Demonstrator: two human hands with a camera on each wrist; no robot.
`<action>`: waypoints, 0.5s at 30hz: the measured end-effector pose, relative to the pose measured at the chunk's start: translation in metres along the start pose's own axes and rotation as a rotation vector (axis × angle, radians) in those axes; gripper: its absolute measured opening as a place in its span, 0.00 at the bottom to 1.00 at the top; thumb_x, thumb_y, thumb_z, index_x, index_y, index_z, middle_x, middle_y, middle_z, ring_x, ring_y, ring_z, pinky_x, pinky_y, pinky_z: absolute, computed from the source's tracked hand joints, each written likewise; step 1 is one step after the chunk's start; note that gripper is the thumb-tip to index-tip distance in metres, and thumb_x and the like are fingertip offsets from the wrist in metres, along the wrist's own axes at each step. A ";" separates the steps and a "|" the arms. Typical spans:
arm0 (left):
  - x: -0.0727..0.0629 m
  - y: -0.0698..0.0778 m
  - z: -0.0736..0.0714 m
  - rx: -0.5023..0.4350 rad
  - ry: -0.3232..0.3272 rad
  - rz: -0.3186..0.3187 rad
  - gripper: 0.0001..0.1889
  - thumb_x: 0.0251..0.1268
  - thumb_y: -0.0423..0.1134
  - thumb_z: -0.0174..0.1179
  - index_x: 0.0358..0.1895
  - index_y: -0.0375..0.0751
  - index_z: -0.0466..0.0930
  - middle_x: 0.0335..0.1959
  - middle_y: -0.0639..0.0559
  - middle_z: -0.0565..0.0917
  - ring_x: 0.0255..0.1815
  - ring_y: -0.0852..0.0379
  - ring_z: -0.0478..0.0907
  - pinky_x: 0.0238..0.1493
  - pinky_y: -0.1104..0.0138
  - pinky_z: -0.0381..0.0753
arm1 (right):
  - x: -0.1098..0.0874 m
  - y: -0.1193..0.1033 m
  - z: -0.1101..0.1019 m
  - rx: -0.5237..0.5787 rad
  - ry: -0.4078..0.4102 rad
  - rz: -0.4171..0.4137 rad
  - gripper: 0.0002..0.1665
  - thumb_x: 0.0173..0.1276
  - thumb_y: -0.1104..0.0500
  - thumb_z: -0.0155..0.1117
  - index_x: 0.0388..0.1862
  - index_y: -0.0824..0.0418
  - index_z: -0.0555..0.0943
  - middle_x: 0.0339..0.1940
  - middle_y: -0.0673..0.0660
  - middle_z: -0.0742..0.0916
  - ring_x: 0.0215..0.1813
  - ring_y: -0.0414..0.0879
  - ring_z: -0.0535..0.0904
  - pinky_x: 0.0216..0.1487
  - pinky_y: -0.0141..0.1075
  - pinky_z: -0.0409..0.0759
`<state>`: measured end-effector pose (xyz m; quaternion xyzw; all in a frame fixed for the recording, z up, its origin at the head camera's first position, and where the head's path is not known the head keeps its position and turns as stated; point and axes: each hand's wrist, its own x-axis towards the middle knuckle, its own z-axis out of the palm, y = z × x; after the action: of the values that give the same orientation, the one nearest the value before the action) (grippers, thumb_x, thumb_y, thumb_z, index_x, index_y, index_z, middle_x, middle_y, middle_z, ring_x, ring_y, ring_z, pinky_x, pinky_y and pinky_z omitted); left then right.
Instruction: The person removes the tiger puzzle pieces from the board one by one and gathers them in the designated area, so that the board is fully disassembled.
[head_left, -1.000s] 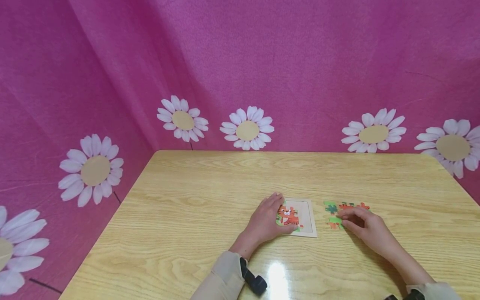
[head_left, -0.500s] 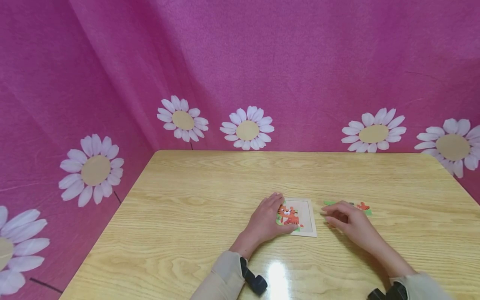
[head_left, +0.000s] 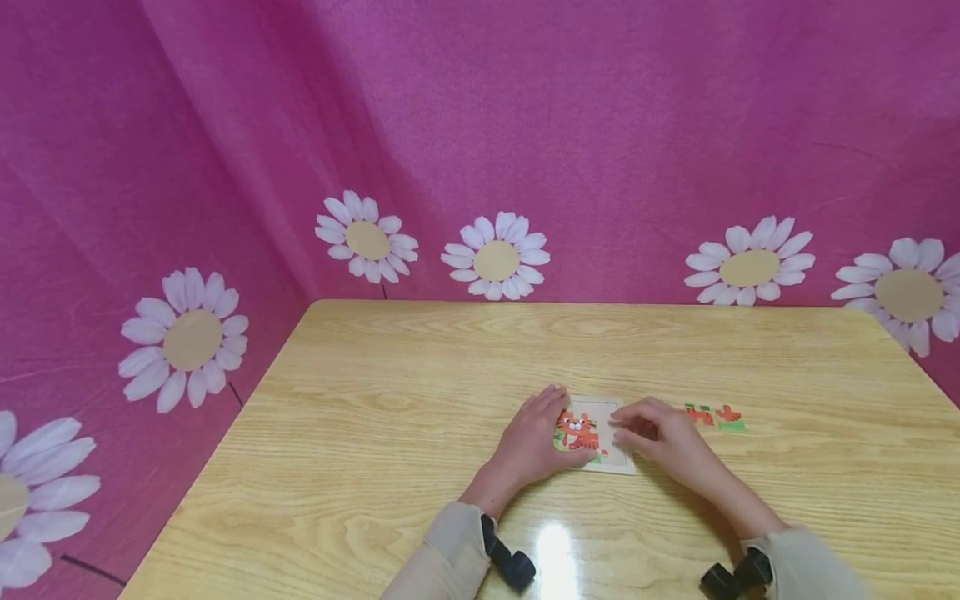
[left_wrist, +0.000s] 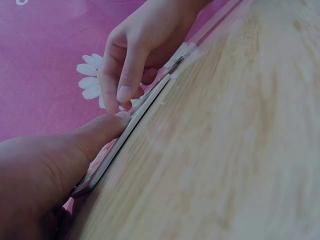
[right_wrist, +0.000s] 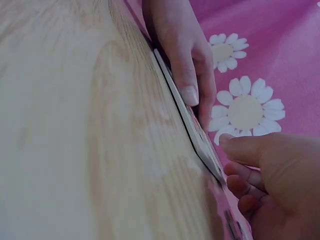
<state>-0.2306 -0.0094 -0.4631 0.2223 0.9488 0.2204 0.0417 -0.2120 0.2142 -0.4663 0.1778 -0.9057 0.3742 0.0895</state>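
A square wooden puzzle board (head_left: 618, 457) lies on the table, partly filled with an orange tiger picture on its left. My left hand (head_left: 528, 440) rests on the board's left side, its thumb along the front edge and its fingers towards the far edge, holding it down. Over the right side of the board, my right hand (head_left: 663, 437) has thumb and fingertips drawn together. They pinch a small puzzle piece, mostly hidden by the fingers. In the left wrist view, the right hand's fingertips (left_wrist: 125, 94) are close above the board, near the left thumb (left_wrist: 107, 131).
Loose puzzle pieces, one orange and green (head_left: 699, 415) and another with a green base (head_left: 731, 418), lie on the wooden table (head_left: 420, 400) right of the board. A pink cloth (head_left: 600, 125) with white daisies hangs behind the table and along its left.
My right hand has moved left from the loose pieces to above the board's right side, its fingertips kept together. My left hand has stayed in place on the board.
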 end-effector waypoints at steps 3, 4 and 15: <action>0.000 -0.001 0.001 0.003 0.002 -0.002 0.47 0.56 0.65 0.64 0.75 0.45 0.61 0.78 0.56 0.61 0.81 0.59 0.52 0.81 0.62 0.54 | 0.003 -0.004 0.003 -0.001 -0.023 0.003 0.12 0.62 0.62 0.70 0.45 0.58 0.85 0.37 0.50 0.85 0.36 0.30 0.73 0.35 0.25 0.76; 0.000 -0.001 0.001 0.002 0.003 -0.002 0.47 0.56 0.65 0.64 0.75 0.45 0.61 0.78 0.55 0.61 0.81 0.59 0.52 0.81 0.62 0.54 | 0.005 -0.005 0.004 -0.003 -0.027 -0.001 0.11 0.62 0.62 0.70 0.45 0.58 0.85 0.38 0.51 0.85 0.36 0.31 0.73 0.36 0.26 0.77; 0.001 -0.002 0.001 0.003 0.014 0.030 0.46 0.57 0.64 0.64 0.74 0.42 0.62 0.77 0.53 0.63 0.81 0.58 0.53 0.81 0.62 0.55 | 0.017 -0.015 0.015 -0.030 -0.078 0.025 0.12 0.62 0.61 0.70 0.45 0.60 0.85 0.36 0.51 0.85 0.34 0.33 0.73 0.34 0.25 0.75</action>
<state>-0.2322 -0.0099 -0.4650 0.2349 0.9460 0.2212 0.0315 -0.2219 0.1895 -0.4616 0.1796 -0.9161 0.3546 0.0522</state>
